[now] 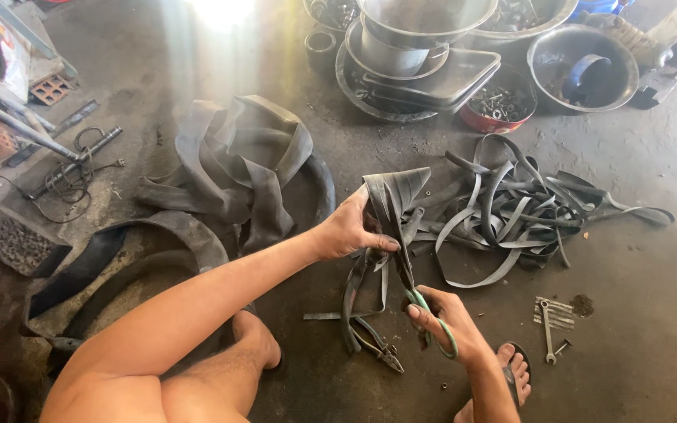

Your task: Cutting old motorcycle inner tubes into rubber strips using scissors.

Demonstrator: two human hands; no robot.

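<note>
Above the dusty concrete floor [652,313], the left hand [350,231] pinches a folded piece of black rubber inner tube [392,205] upright, while the right hand [444,321] grips green-handled scissors [432,317] cutting its lower edge, near 1 pile of rubber strips [519,211].

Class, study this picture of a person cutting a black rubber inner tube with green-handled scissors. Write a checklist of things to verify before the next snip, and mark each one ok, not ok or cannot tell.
1. Left hand grips the folded rubber tube firmly: ok.
2. Right hand has fingers through the green-handled scissors: ok.
3. Scissor blades sit on the rubber: cannot tell, the blades are hidden.
4. Left fingers are clear of the cutting line: cannot tell.
5. Bare foot is out from under the work: not ok, it lies just below the right hand.
6. Pliers on the floor lie apart from the hands: ok.
</note>
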